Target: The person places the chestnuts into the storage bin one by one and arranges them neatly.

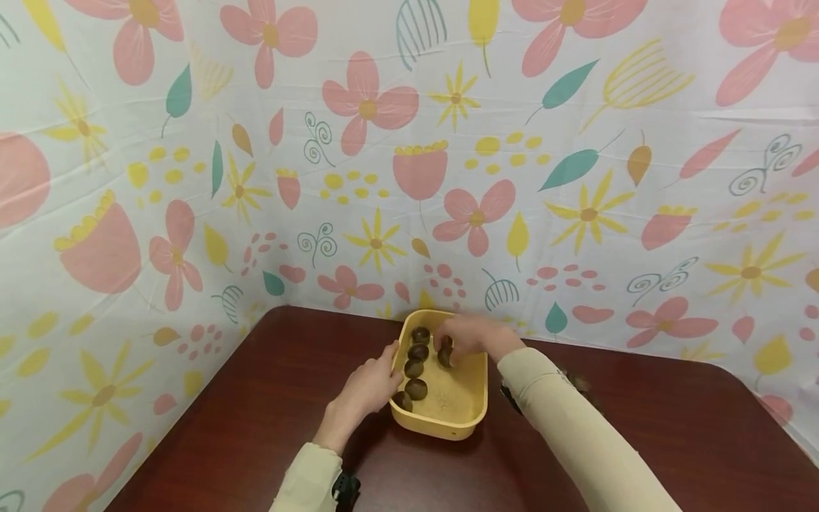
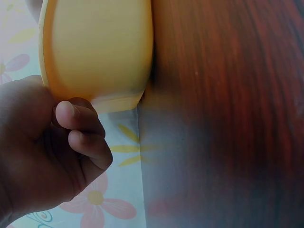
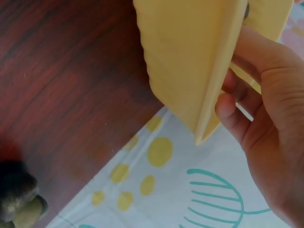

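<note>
A yellow plastic tray (image 1: pixel 470 419) stands on the dark table. Along its left side lies a row of several brown, round chestnuts (image 1: pixel 416 389). My left hand (image 1: pixel 367 384) grips the tray's left rim, and in the left wrist view its fingers (image 2: pixel 78 116) are curled at the tray's edge. Reaching over the right wall, my right hand (image 1: pixel 470 336) is inside the tray, somewhat blurred. Its fingertips pinch a chestnut (image 1: pixel 444 357) to the right of the row. In the right wrist view the tray wall hides most of that grasp.
More chestnuts (image 3: pixel 21 202) lie on the table to the tray's right, partly hidden behind the right forearm in the head view. A flower-printed cloth (image 1: pixel 384 178) hangs along the back and left edges of the reddish-brown table (image 1: pixel 256 427).
</note>
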### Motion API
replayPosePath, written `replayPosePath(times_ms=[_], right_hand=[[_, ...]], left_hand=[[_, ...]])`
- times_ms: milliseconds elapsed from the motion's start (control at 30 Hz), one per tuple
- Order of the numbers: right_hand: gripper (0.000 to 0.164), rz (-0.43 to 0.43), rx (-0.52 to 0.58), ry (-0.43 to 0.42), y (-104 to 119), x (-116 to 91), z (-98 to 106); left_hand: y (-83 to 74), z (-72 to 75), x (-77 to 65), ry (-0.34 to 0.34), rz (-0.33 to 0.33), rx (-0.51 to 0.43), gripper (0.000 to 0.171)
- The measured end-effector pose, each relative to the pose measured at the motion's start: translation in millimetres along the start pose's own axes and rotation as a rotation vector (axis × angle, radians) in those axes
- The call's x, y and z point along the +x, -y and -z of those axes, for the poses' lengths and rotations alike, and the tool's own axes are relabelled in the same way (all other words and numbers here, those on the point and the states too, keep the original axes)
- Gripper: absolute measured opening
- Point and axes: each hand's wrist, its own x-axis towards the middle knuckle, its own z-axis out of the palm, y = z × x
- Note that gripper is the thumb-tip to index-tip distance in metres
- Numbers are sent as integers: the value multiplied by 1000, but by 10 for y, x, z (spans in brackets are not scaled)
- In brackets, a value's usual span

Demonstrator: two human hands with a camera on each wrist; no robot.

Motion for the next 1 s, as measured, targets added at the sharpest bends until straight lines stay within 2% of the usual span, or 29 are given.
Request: replayPosePath(times_ms=[200, 400, 533, 767, 867, 1000], right_hand=[[38, -18, 7, -40, -18, -13, -29], [32, 67, 89, -164, -160, -130, 21], [28, 84, 188, -221, -207, -289, 65], [21, 156, 188, -338, -264, -639, -20], [19, 183, 240, -395, -261, -771, -57], [17, 170, 301, -490, -229, -966, -70]], left_hand=[[3, -14, 9, 0, 4, -1, 61], [-1, -6, 5, -1, 6, -5, 61], [3, -1, -1, 1, 9, -14, 61], [-4, 0, -9, 9, 4, -3, 61], [-5, 0, -6, 5, 1, -9, 61], [0, -1, -5, 0, -1, -13, 62]])
